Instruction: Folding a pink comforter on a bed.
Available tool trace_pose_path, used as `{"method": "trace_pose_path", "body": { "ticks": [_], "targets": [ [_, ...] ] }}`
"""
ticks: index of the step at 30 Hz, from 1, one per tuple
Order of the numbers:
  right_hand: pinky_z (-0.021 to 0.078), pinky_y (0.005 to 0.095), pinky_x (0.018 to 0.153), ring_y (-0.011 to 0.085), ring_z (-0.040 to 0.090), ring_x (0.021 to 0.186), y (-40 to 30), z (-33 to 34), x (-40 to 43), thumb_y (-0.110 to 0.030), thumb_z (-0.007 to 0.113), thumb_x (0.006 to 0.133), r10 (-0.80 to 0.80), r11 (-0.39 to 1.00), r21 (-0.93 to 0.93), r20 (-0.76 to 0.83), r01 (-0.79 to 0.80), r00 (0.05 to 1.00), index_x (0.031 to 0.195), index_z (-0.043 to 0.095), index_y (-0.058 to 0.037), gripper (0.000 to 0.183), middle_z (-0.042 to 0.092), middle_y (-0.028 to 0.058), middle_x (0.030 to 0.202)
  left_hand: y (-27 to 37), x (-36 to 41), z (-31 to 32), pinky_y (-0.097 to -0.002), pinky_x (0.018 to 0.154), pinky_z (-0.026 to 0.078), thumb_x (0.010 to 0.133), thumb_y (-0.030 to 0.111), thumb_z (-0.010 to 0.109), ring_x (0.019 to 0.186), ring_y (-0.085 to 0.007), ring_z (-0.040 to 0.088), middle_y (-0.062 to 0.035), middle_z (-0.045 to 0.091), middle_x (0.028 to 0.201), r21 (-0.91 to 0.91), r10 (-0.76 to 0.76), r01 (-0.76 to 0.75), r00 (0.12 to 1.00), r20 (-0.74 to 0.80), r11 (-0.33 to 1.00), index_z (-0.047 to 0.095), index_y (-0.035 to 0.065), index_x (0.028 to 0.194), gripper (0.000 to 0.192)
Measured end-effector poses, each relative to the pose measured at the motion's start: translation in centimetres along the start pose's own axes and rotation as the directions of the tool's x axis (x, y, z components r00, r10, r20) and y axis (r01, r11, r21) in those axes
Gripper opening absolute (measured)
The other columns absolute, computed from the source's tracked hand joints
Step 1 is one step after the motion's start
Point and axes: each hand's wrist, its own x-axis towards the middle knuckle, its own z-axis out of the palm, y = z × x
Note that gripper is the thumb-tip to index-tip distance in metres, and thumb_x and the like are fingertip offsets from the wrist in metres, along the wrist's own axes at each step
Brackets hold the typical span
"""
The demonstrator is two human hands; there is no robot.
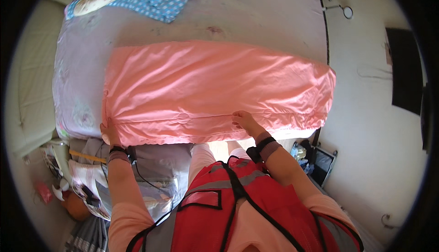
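Observation:
A pink quilt [212, 84] lies folded in a long band along the near side of the bed, with creases fanning across it and a stitched seam near its front edge. My left hand [109, 133] grips the quilt's near left corner, thumb towards me. Over the front part of the quilt, right of its middle, is my right hand [246, 122]. Its fingers are loosely bent and apart, with no fabric visibly pinched; whether they touch the quilt is unclear.
Beyond the quilt spreads a pale floral bed sheet [219, 22], with blue checked fabric [154, 0] at the far left. A padded headboard [34, 73] stands left. Below it are grey bedding [161, 159] and clutter. A wall-mounted dark screen [404, 70] hangs right, above an open case [322, 164].

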Motion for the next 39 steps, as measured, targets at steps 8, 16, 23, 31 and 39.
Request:
{"method": "trace_pose_path", "body": {
  "ticks": [8, 16, 23, 31, 39],
  "targets": [
    [0.0462, 0.0287, 0.061, 0.0162, 0.057, 0.073, 2.2, -1.2, -0.2, -0.019, 0.063, 0.080, -0.014, 0.989, 0.146, -0.060, 0.022, 0.998, 0.104, 0.056, -0.0017, 0.031, 0.058, 0.0059, 0.084, -9.3, -1.4, 5.9, -0.0422, 0.090, 0.042, 0.065, 0.041, 0.072, 0.111, -0.0284, 0.051, -0.0203, 0.047, 0.123, 0.666, 0.701, -0.707, 0.600, 0.385, 0.239, 0.011, 0.0063, 0.140, 0.103],
    [0.0455, 0.0316, 0.070, 0.0163, 0.056, 0.080, 7.0, -5.4, -0.6, -0.022, 0.060, 0.082, 0.127, 0.955, 0.282, -0.118, -0.089, 0.985, 0.107, 0.054, -0.0050, 0.031, 0.056, 0.0036, 0.088, 1.1, -19.4, 14.4, -0.0479, 0.081, 0.043, 0.078, 0.051, 0.058, 0.085, -0.0255, 0.050, -0.0061, 0.053, 0.081, -0.349, -0.470, 0.874, 0.478, 0.742, 0.338, 0.049, 0.0167, 0.114, 0.050],
    [0.0448, 0.0351, 0.070, 0.0174, 0.055, 0.079, 10.6, -7.4, -0.1, -0.022, 0.060, 0.080, 0.183, 0.918, 0.374, -0.102, -0.133, 0.978, 0.106, 0.055, -0.0083, 0.029, 0.054, 0.0020, 0.087, 0.5, -24.6, 18.5, -0.0485, 0.087, 0.039, 0.080, 0.028, 0.058, 0.091, -0.0228, 0.054, -0.0037, 0.060, 0.093, -0.210, 0.100, 0.582, 0.216, 0.971, 0.786, 0.057, 0.0101, 0.097, 0.025],
    [0.0431, 0.0415, 0.070, 0.0221, 0.053, 0.082, 16.9, -11.4, 3.2, -0.015, 0.057, 0.080, 0.396, 0.785, 0.564, -0.137, -0.257, 0.908, 0.115, 0.045, -0.0125, 0.037, 0.053, 0.0045, 0.097, 6.9, -33.8, 17.1, -0.0425, 0.088, 0.038, 0.080, 0.014, 0.059, 0.094, -0.0185, 0.052, -0.0016, 0.058, 0.090, -0.099, -0.220, 0.923, 0.191, 0.956, 0.371, 0.059, 0.0108, 0.095, 0.016],
    [0.0391, 0.0381, 0.069, 0.0161, 0.052, 0.080, 19.6, -18.5, 5.8, -0.015, 0.055, 0.080, 0.369, 0.510, 0.860, -0.201, -0.016, 0.907, 0.098, 0.053, -0.0170, 0.018, 0.055, 0.0004, 0.090, 9.4, -37.5, 21.4, -0.0422, 0.089, 0.041, 0.079, 0.012, 0.059, 0.098, -0.0205, 0.052, -0.0034, 0.058, 0.096, -0.125, -0.118, 0.887, 0.196, 0.973, 0.444, 0.058, 0.0095, 0.098, 0.019]
  ]
}}
